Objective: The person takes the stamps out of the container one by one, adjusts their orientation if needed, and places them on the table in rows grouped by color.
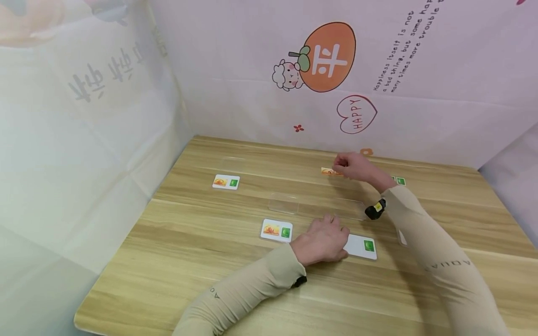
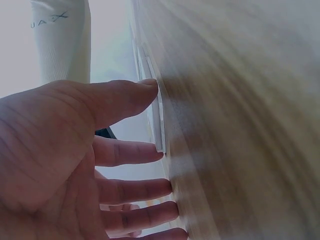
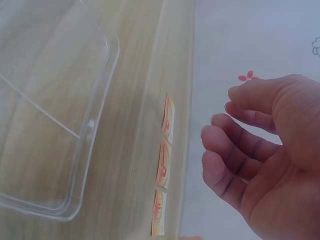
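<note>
A white card (image 1: 363, 247) with a green sticker (image 1: 369, 246) lies on the wooden table. My left hand (image 1: 321, 240) covers its left end, holding opposite edges between thumb (image 2: 125, 100) and index finger; the other fingertips rest on the table. Farther back, my right hand (image 1: 355, 165) hovers beside a row of small orange-and-yellow stickers (image 3: 163, 162). Its fingers are loosely bent, and nothing shows between them in the right wrist view. In the head view that hand covers part of the row.
Two white cards, one at the front (image 1: 276, 230) and one at the back left (image 1: 226, 182), each bear an orange and a green sticker. Clear plastic trays (image 1: 283, 204) lie mid-table. Small green stickers (image 1: 401, 181) and another white card (image 1: 402, 238) are partly hidden by the right arm.
</note>
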`<state>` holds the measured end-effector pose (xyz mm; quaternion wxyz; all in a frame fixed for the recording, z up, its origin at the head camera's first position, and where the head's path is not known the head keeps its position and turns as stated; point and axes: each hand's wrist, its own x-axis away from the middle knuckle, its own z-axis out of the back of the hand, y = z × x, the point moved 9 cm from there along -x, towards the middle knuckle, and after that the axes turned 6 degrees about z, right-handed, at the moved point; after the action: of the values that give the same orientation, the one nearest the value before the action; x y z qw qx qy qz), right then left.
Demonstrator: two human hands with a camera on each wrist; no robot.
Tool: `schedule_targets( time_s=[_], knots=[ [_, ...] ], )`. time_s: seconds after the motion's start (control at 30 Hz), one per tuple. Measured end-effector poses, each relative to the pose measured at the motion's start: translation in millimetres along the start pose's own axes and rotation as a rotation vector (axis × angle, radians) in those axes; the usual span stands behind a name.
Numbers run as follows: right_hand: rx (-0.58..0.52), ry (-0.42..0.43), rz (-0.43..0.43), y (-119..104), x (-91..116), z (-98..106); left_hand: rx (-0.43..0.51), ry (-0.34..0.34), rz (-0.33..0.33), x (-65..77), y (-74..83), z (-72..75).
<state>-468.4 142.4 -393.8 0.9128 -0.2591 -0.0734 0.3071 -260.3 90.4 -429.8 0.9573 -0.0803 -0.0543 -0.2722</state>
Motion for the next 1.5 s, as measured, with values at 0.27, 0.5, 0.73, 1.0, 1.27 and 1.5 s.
schedule_targets(
  time_s=[0.27,0.5,0.73,1.0,1.27,1.5],
  knots=[
    [-0.008,0.022,0.05,-11.5,13.3,5.2,-0.001,0.005,-0.007,-1.9,3.2,0.2],
    [-0.03,0.027,0.064,-19.6,22.8,5.5,0.008,0.0,0.007,-1.6,1.2,-1.3],
    [-0.006,0.055,0.086,-23.2,32.1,8.0,0.006,0.0,0.001,-0.6,1.5,-1.8],
    [0.007,0.073,0.106,-27.6,48.5,8.2,0.026,-0.019,0.014,-1.9,0.2,-3.8],
    [0.011,0.082,0.138,-29.6,62.0,9.5,0.024,-0.007,0.011,-2.3,1.0,-2.9],
    [-0.004,0.08,0.084,-27.6,73.6,7.7,0.039,-0.023,0.019,-3.3,0.2,-2.6]
  ],
)
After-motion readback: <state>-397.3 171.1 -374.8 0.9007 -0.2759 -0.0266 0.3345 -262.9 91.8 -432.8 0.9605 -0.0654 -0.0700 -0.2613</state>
